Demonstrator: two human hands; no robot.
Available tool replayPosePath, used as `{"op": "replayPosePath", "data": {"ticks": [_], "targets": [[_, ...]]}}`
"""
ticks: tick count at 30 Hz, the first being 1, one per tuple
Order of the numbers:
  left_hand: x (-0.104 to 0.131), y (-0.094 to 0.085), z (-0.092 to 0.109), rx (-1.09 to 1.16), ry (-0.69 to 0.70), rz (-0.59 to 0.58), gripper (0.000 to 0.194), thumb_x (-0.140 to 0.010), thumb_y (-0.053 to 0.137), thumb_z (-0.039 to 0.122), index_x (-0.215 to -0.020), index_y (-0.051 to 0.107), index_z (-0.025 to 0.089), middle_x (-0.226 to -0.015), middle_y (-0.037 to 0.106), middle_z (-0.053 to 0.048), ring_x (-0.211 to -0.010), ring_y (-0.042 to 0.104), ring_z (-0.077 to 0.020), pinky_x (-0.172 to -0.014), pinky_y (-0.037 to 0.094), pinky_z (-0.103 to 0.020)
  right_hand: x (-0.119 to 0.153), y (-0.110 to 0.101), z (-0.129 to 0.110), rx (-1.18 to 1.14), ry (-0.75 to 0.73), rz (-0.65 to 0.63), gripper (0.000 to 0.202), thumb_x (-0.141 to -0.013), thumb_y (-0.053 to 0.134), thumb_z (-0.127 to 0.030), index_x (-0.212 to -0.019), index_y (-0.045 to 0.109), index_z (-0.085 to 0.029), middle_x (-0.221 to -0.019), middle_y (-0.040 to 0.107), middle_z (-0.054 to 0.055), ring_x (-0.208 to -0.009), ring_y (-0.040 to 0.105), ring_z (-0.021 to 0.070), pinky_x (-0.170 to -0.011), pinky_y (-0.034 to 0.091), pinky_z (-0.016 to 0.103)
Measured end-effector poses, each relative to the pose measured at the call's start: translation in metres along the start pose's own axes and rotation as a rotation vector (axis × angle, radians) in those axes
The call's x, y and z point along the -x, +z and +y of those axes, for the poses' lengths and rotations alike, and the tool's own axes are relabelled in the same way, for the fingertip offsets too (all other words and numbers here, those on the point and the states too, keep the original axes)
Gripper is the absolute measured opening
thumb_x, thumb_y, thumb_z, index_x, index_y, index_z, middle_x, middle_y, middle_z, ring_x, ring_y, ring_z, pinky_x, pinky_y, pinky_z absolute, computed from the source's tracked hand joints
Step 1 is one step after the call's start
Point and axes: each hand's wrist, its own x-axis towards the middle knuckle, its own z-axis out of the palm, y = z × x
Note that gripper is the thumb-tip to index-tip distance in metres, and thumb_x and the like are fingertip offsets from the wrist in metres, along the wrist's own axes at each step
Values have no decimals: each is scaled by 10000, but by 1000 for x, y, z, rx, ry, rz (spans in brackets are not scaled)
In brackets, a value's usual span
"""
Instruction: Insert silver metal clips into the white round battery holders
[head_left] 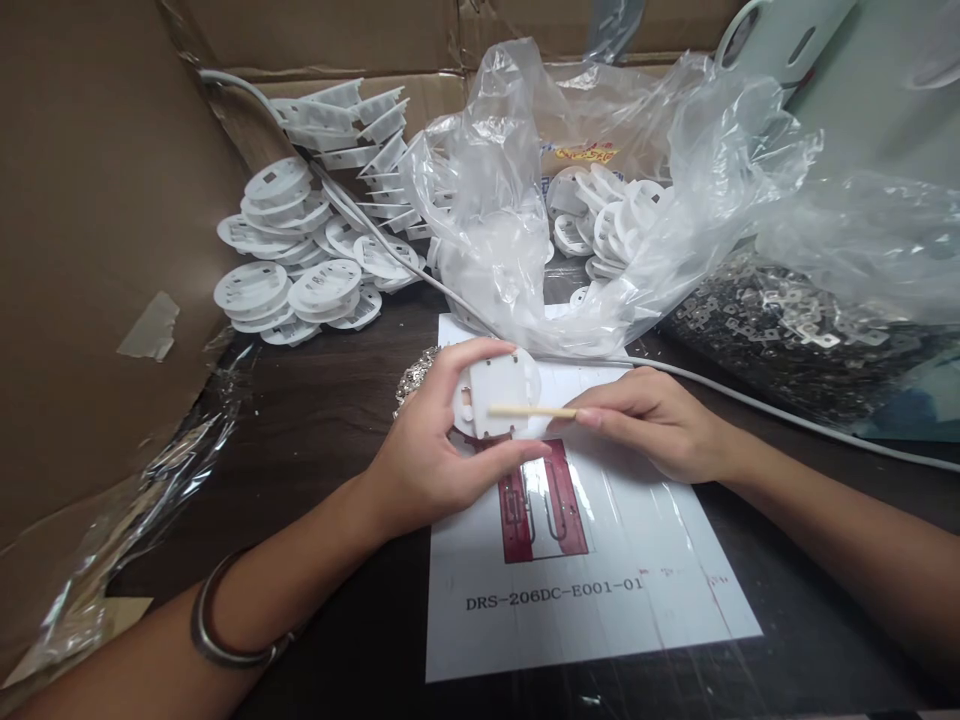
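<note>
My left hand (442, 435) grips a round white plastic part (499, 390) by its edges, thumb below and fingers above. The part shows a flat square middle with small dark spots along its edges. Between the thumb and fingers of my right hand (656, 420) is a thin wooden stick (532, 411), whose left end lies over the face of the white part. Beneath both hands lies a printed sheet (600, 640) with a dark red picture and a line of lettering. Small metal pieces (415, 380) are heaped just behind my left hand.
Stacks of round white parts (322, 285) stand at the back left. A clear plastic bag (495, 240) and more white parts (630, 215) are behind the sheet. Bagged metal pieces (795, 320) sit at right. A grey cable (750, 400) crosses the table; cardboard (82, 220) walls the left.
</note>
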Motion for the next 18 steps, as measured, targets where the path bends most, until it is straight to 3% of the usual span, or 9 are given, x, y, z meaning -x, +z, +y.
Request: {"op": "replayPosePath", "data": {"ticks": [3,6,8,10,14,18], "targets": [[2,-1,-1,30,-88,-40,707,-729,770,295,-1333,404,250,-1216,562,-62,-928,630,-199,-816,555,-326,-1,8,6,-342,58,149,219,-1005,395,-348,-1085,543,-206,-527,451,-67,-461,433,89,-488,350,218],[3,-2,-2,-16,-74,-69,618,-811,655,229,-1370,398,272,-1196,572,-60,-870,634,-200,-776,563,-345,-5,13,6,-491,39,216,136,-998,418,-311,-1010,504,-206,-786,608,1,-648,572,112,-662,455,276],[2,-2,-2,-66,-51,-80,647,-803,648,227,-1395,395,280,-1221,566,-65,-924,628,-236,-774,564,-359,-7,16,2,-501,59,264,105,-951,515,-278,-930,551,-182,-864,579,19,-689,546,104,-664,436,267],[2,-1,-2,-86,-49,-70,682,-792,649,243,-1418,381,277,-1255,555,-72,-992,615,-274,-787,565,-375,-8,19,-5,-521,118,292,109,-907,585,-267,-974,588,-181,-727,479,-19,-603,451,86,-560,366,238],[4,2,0,-66,-55,-59,636,-805,598,280,-1410,405,251,-1258,561,-82,-1009,612,-284,-763,575,-376,-9,29,-16,-580,228,247,371,-874,646,-312,-1202,521,-195,-560,273,-91,-482,272,70,-476,245,225],[8,4,2,-13,-86,-76,615,-795,610,307,-1381,435,236,-1124,626,-78,-743,635,-189,-591,549,-288,-11,36,-15,-672,230,179,373,-876,631,-400,-1144,499,-177,-595,509,-51,-531,435,86,-536,359,234]]}}
